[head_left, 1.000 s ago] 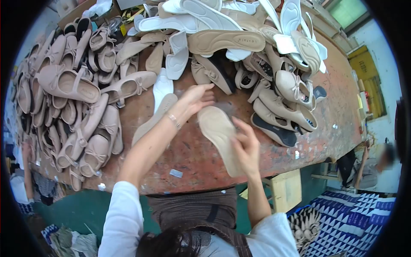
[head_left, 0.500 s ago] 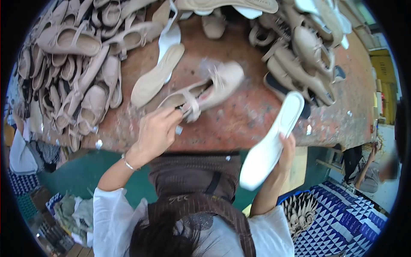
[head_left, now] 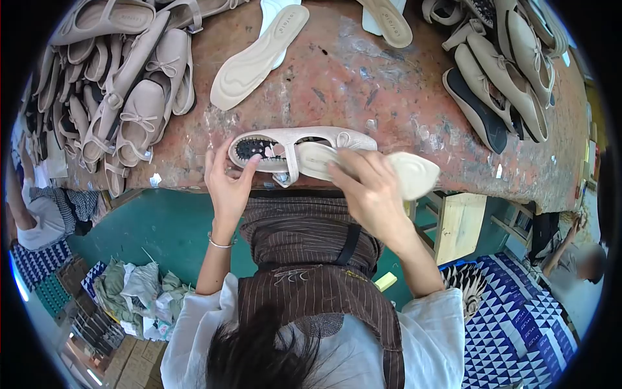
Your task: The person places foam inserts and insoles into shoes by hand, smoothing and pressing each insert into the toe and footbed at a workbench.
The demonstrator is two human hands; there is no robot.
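Note:
At the table's front edge lies a beige strapped shoe (head_left: 278, 135) with a bow, its toe to the right and its dark inner sole showing at the heel. My left hand (head_left: 228, 181) grips its heel end, thumb inside the rim. My right hand (head_left: 372, 191) is closed on a pale insole (head_left: 414, 175); one end reaches into the shoe by the strap, the other sticks out to the right over the toe. Another beige insole (head_left: 259, 58) lies further back, partly over a white one.
Piled beige shoes (head_left: 139, 123) fill the table's left side. More shoes (head_left: 505, 78) are stacked at the right, and an insole (head_left: 389, 23) lies at the back. A wooden stool (head_left: 460, 227) stands below the table's edge. A co-worker (head_left: 573, 266) is at the far right.
The shoe has turned level and come to the table's front edge. My right hand has brought the insole from the right to the shoe. The view has shifted toward the front of the table.

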